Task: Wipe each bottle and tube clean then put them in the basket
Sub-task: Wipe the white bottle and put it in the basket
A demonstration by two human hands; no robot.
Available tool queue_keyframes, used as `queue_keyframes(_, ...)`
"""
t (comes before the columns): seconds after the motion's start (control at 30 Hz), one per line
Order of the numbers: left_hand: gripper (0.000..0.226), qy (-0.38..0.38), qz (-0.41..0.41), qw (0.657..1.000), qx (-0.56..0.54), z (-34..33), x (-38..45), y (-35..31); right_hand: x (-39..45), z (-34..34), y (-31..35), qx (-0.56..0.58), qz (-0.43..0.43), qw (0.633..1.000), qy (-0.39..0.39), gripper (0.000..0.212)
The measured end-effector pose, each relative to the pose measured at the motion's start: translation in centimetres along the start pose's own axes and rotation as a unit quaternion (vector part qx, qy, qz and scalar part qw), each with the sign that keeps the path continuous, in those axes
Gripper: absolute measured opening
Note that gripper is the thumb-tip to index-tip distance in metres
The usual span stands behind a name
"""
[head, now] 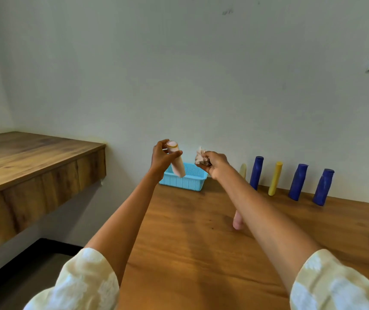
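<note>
While the head camera looks down over the wooden worktop [190, 242], a pale pink tube [176, 161] is up in the air, tilted, its round end ringed in orange and turned toward the camera. Left hand [162, 158] has it, thumb and fingers curled round the upper part, arm stretched out above the light blue basket [185, 179] at the far edge by the wall. Right hand [214, 164] is raised just beside it, fingers closed on a crumpled pale cloth [200, 155], cloth and tube slightly apart. Along the wall stand three blue bottles [298, 182], a yellow tube [275, 178] and a cream tube [243, 170]. Another pink tube [237, 220] lies on the worktop, partly hidden under the right forearm.
</note>
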State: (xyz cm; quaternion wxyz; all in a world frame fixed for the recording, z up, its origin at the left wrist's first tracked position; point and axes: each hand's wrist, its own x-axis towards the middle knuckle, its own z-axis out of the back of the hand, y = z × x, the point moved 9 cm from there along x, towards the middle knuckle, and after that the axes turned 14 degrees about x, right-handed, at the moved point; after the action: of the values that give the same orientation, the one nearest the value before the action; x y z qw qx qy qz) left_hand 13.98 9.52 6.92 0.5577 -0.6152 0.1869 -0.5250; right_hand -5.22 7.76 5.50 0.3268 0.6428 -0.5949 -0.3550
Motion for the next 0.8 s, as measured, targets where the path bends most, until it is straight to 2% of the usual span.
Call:
queue_keyframes(0.1,0.056,0.031,0.006,0.999,0.014,-1.4,3.9,1.7,3.8,-0.6,0.8,-0.032,0.002,0.999,0.007,0.009)
queue_keyframes(0.2,0.050,0.096,0.003,0.992,0.085,-3.2,7.2,4.2,7.0,-1.5,0.3,-0.069,-0.006,0.997,0.021,0.013)
queue_keyframes(0.3,0.051,0.128,0.002,0.983,0.135,-4.4,10.5,6.3,10.5,-2.7,-0.9,-0.088,-0.016,0.995,0.034,0.014)
queue_keyframes(0.57,0.054,0.237,0.005,0.940,0.246,-6.3,15.3,10.8,17.4,-3.6,-4.6,-0.130,-0.029,0.990,0.043,0.014)
queue_keyframes(0.8,0.057,0.271,0.022,0.917,0.292,-6.6,16.6,13.5,19.4,-3.0,-7.3,-0.120,-0.046,0.991,0.040,0.015)
